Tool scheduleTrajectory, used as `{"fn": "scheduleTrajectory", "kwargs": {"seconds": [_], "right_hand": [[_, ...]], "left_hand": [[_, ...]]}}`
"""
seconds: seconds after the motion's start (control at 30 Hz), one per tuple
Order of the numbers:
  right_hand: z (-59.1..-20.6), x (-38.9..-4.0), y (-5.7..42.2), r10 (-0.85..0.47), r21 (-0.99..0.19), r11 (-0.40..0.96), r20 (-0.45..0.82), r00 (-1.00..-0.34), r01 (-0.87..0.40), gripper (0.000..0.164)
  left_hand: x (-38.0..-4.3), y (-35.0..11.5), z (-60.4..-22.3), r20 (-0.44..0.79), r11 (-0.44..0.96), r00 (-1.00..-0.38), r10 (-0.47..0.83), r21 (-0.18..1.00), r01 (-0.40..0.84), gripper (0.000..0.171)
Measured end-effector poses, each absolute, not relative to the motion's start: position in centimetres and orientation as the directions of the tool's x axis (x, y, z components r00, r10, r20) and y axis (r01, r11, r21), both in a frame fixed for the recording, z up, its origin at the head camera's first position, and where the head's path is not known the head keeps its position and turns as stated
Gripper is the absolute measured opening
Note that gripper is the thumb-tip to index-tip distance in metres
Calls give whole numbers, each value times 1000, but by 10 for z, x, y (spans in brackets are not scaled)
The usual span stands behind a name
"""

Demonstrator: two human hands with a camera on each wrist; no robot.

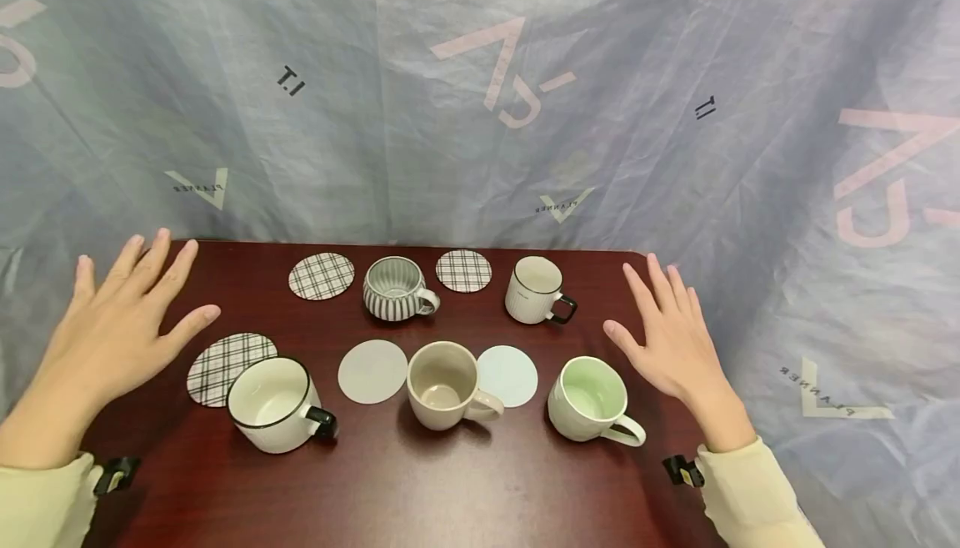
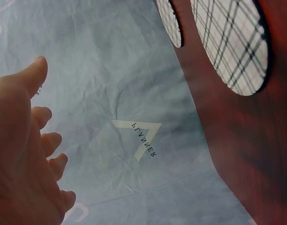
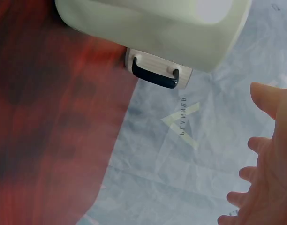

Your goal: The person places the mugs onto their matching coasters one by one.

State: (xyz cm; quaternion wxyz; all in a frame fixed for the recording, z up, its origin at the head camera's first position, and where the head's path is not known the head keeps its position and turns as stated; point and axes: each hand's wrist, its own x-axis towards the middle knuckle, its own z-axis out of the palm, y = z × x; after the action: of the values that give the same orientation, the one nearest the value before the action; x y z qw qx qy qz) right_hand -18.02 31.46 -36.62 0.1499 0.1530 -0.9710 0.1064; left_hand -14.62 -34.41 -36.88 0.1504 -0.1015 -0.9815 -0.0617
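Note:
My left hand hovers at the table's left side, fingers spread, holding nothing. Nearest to it are a plaid coaster and a white mug with a black rim and handle. My right hand is held with straight fingers at the right edge, apart from the pale green mug. A beige mug stands in the front middle, overlapping a white coaster in view. Behind are a striped cup and a ribbed white mug with a black handle, which the green mug partly hides in the right wrist view.
A grey-beige coaster lies left of the beige mug. Two more plaid coasters, one far left and another far middle, flank the striped cup. A printed grey cloth hangs behind the dark red table.

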Motion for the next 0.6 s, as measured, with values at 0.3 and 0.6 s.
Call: {"fn": "scheduleTrajectory", "kwargs": {"seconds": [0.3, 0.6], "right_hand": [[-340, -188, 303, -291, -197, 914, 293, -911, -355, 81], [-320, -195, 277, -338, -270, 878, 234, -912, -395, 80]], "left_hand": [[-160, -346, -359, 296, 959, -934, 201, 137, 250, 85], [-171, -341, -357, 286, 926, -929, 237, 223, 305, 84]]}}
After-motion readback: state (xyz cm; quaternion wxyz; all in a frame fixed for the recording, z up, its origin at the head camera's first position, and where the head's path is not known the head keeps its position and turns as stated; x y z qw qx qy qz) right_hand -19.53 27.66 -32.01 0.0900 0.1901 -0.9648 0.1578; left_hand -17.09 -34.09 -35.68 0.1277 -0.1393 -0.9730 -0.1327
